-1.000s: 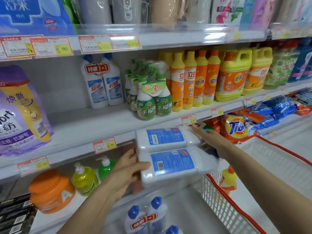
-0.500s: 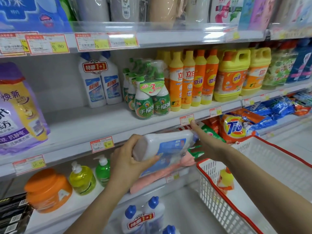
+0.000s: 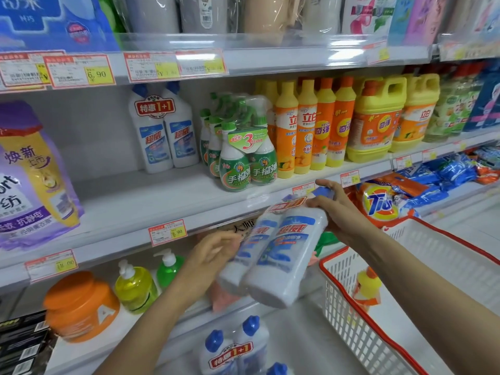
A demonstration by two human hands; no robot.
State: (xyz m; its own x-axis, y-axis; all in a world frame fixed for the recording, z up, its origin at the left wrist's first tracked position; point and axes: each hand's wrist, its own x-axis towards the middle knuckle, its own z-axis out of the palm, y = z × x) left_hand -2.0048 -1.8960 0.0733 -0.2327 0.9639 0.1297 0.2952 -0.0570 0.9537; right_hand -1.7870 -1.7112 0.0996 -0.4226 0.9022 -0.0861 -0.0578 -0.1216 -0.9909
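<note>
R hand (image 3: 341,212) grips the cap end of the twin-pack (image 3: 273,255), fingers curled round it. Pack is tilted, caps up, in front of the shelf (image 3: 135,201), just left of the basket (image 3: 349,328). L hand (image 3: 213,255) is blurred; fingers approx. straight, prob. touching pack's side.

Bright, even store light pours down from overhead. Glare streaks white along the clear shelf lip (image 3: 270,41) up top and washes out the price tags (image 3: 200,62) beneath it. Soft shadow sits under each shelf. The left hand (image 3: 213,255) is smeared with motion blur and the twin-pack of bottles (image 3: 276,255) is soft too, while the right hand (image 3: 341,212) reads sharper. Wide-angle bend curves the shelves and stretches the purple bag (image 3: 32,180) at the left edge. The corners go mushy.
</note>
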